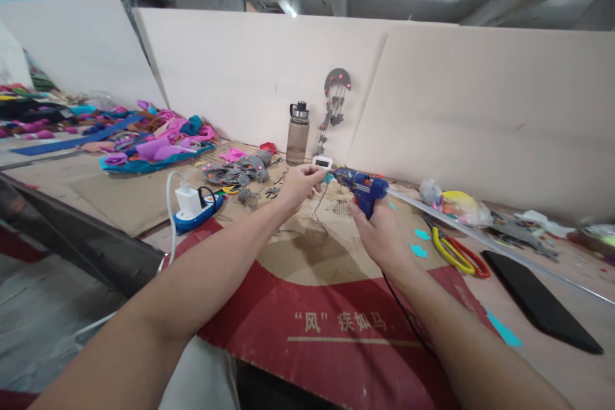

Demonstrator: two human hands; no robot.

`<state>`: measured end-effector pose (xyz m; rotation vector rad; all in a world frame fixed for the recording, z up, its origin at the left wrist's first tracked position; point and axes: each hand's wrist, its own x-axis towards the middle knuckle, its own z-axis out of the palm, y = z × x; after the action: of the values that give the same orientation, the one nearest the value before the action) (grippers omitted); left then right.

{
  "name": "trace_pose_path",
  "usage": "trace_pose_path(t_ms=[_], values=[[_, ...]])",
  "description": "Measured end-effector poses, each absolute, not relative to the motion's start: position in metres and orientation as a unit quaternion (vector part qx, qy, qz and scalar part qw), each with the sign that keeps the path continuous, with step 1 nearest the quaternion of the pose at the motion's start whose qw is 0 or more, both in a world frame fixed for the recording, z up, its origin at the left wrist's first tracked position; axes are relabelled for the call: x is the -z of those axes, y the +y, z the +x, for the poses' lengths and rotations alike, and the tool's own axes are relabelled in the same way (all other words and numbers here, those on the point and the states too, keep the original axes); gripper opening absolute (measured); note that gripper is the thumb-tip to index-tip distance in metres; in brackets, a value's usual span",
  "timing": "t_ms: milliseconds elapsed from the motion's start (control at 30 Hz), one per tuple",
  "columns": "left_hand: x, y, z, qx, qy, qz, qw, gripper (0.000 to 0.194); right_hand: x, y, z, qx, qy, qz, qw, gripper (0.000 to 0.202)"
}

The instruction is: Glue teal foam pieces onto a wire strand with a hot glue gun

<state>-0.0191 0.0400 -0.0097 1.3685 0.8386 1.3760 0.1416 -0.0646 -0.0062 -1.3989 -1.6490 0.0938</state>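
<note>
My right hand [377, 227] is wrapped round the handle of a blue glue gun [364, 189], its nozzle pointing left. A long clear glue stick [432, 210] runs out of the gun's back end to the right. At the nozzle, my left hand [303, 186] pinches a small turquoise felt piece [328, 177], partly hidden by the fingers. Thin grey string [314, 240] trails over the cardboard below. More turquoise felt cutouts [419, 250] lie right of my right hand, beside scissors [454, 250] with yellow and red handles.
A water bottle [298, 134] and a small white digital timer [322, 163] stand behind my hands. A grey felt hanging [337, 86] is on the board. Left are a power strip [198, 214] and colourful felt scraps [163, 141]; right, a black phone [541, 301]. Red-printed cardboard [336, 333] covers the table.
</note>
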Motion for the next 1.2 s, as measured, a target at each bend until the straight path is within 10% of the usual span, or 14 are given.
trace_pose_path(t_ms=[1200], values=[[0.0071, 0.0381, -0.0195, -0.571, 0.336, 0.564, 0.493, 0.016, 0.0023, -0.0688, 0.1396, -0.023, -0.676, -0.578, 0.456, 0.027]])
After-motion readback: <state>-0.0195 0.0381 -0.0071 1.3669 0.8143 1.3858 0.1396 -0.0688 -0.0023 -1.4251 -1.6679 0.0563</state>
